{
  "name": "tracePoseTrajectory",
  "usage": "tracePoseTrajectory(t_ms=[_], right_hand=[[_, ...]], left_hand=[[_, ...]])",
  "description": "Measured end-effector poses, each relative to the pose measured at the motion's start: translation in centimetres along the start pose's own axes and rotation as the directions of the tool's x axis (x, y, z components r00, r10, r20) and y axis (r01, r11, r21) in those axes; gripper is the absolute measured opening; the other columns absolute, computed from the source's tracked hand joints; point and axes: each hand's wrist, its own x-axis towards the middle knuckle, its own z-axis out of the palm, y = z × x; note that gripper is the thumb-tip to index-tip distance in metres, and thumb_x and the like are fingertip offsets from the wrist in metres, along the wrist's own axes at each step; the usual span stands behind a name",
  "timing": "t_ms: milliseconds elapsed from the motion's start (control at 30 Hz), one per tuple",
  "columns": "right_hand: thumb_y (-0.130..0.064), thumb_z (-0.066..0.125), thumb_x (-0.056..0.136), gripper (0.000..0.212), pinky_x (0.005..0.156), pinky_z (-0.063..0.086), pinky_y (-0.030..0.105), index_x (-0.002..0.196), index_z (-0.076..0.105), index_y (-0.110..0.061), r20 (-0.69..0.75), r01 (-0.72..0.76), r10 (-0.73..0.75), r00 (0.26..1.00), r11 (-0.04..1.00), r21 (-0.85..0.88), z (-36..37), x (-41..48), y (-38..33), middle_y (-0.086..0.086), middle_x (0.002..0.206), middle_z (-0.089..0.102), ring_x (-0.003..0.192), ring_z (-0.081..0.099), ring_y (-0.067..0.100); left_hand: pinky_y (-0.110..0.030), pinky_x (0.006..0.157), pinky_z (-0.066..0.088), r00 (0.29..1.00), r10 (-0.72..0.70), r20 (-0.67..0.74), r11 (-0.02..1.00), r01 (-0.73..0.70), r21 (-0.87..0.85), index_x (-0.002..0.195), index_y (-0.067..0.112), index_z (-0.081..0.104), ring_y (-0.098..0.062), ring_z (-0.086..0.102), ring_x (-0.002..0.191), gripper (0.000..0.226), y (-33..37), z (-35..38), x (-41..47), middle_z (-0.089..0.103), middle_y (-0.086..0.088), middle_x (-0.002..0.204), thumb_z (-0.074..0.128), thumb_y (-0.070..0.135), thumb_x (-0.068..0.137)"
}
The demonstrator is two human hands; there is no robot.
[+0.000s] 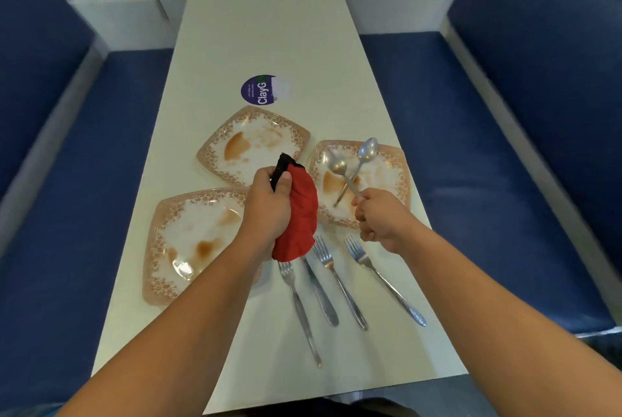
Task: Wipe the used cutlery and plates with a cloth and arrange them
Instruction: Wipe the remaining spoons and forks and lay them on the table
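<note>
My left hand [267,211] grips a bunched red cloth [300,211] with a black edge, held above the table. In my right hand [380,218] is the handle of a spoon [336,165], its bowl raised over the right plate [393,167]. A second spoon [367,150] lies on that plate. Two more square, floral-rimmed plates with brown smears sit at the far middle [255,144] and near left [192,241]. Three forks [299,312] [340,285] [383,277] and a knife [319,295] lie near the front of the table.
The long white table [269,29] carries a round purple sticker [261,90] beyond the plates. Blue upholstered benches [471,147] run along both sides. The table's near edge is close to my body.
</note>
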Motion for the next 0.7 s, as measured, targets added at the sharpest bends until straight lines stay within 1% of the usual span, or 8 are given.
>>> tracePoseTrajectory(t_ms=[133, 267, 333, 400, 467, 533, 600, 700], right_hand=[[0.001, 0.034, 0.093, 0.025, 0.044, 0.025, 0.025, 0.089, 0.055, -0.010, 0.055, 0.106, -0.104, 0.993, 0.993, -0.046, 1.3, -3.2, 0.0, 0.004, 0.067, 0.040, 0.049, 0.028, 0.014], [-0.002, 0.037, 0.093, 0.022, 0.047, 0.026, 0.026, 0.085, 0.055, -0.010, 0.115, 0.218, -0.205, 0.972, 0.969, -0.114, 2.8, -5.5, 0.6, 0.004, 0.066, 0.041, 0.048, 0.030, 0.015], [-0.007, 0.039, 0.097, 0.021, 0.048, 0.029, 0.026, 0.086, 0.057, -0.013, 0.151, 0.283, -0.260, 0.954, 0.946, -0.160, 3.4, -6.7, 0.8, 0.001, 0.064, 0.043, 0.049, 0.034, 0.014], [-0.013, 0.041, 0.100, 0.022, 0.051, 0.032, 0.026, 0.088, 0.059, -0.013, 0.147, 0.363, -0.335, 0.930, 0.898, -0.250, 3.8, -8.0, 1.0, -0.002, 0.064, 0.046, 0.054, 0.039, 0.013], [-0.015, 0.041, 0.101, 0.023, 0.056, 0.032, 0.028, 0.089, 0.060, -0.009, 0.140, 0.430, -0.407, 0.903, 0.852, -0.299, 3.9, -9.1, 1.2, -0.003, 0.066, 0.048, 0.058, 0.041, 0.014], [-0.015, 0.041, 0.101, 0.023, 0.057, 0.032, 0.028, 0.087, 0.059, -0.011, 0.149, 0.460, -0.436, 0.888, 0.833, -0.307, 3.7, -10.1, 1.5, -0.003, 0.066, 0.048, 0.059, 0.041, 0.013], [-0.016, 0.042, 0.101, 0.023, 0.055, 0.031, 0.027, 0.086, 0.059, -0.014, 0.164, 0.461, -0.431, 0.887, 0.834, -0.302, 3.6, -10.6, 1.5, -0.003, 0.066, 0.048, 0.058, 0.041, 0.012], [-0.014, 0.041, 0.100, 0.024, 0.052, 0.028, 0.025, 0.086, 0.061, -0.010, 0.165, 0.448, -0.418, 0.893, 0.854, -0.262, 3.5, -11.1, 1.3, -0.002, 0.063, 0.045, 0.054, 0.038, 0.012]], left_hand=[[-0.040, 0.073, 0.058, 0.995, 0.098, -0.021, 0.986, -0.094, 0.135, 0.117, 0.021, 0.058, -0.020, 0.067, 0.089, 0.026, 1.1, -1.0, -0.7, 0.067, 0.002, 0.099, 0.048, 0.041, 0.103], [-0.031, 0.071, 0.054, 0.981, 0.192, 0.003, 0.952, -0.186, 0.243, 0.113, 0.024, 0.058, -0.012, 0.064, 0.087, 0.018, 1.6, -1.6, -1.8, 0.065, 0.009, 0.096, 0.051, 0.037, 0.103], [-0.024, 0.071, 0.046, 0.956, 0.292, 0.024, 0.887, -0.280, 0.368, 0.115, 0.024, 0.058, -0.008, 0.060, 0.088, 0.017, 1.7, -1.7, -2.8, 0.062, 0.012, 0.099, 0.055, 0.032, 0.101], [-0.026, 0.076, 0.043, 0.921, 0.389, -0.002, 0.788, -0.332, 0.519, 0.118, 0.021, 0.059, -0.013, 0.056, 0.091, 0.021, 1.5, -1.5, -3.5, 0.058, 0.007, 0.110, 0.057, 0.029, 0.099], [-0.032, 0.075, 0.046, 0.890, 0.451, -0.065, 0.713, -0.316, 0.626, 0.121, 0.022, 0.055, -0.017, 0.057, 0.092, 0.024, 1.6, -1.8, -4.2, 0.052, 0.004, 0.121, 0.060, 0.026, 0.097], [-0.038, 0.071, 0.050, 0.853, 0.508, -0.120, 0.676, -0.309, 0.669, 0.123, 0.022, 0.050, -0.021, 0.060, 0.090, 0.030, 1.7, -2.4, -4.7, 0.049, 0.002, 0.127, 0.062, 0.022, 0.096], [-0.039, 0.069, 0.051, 0.815, 0.559, -0.150, 0.663, -0.331, 0.672, 0.119, 0.022, 0.051, -0.023, 0.061, 0.089, 0.027, 1.8, -3.3, -4.9, 0.050, 0.002, 0.126, 0.063, 0.019, 0.095], [-0.031, 0.069, 0.042, 0.803, 0.584, -0.119, 0.622, -0.349, 0.701, 0.114, 0.022, 0.062, -0.023, 0.060, 0.089, 0.020, 1.9, -3.8, -5.3, 0.058, 0.004, 0.115, 0.062, 0.021, 0.094]])
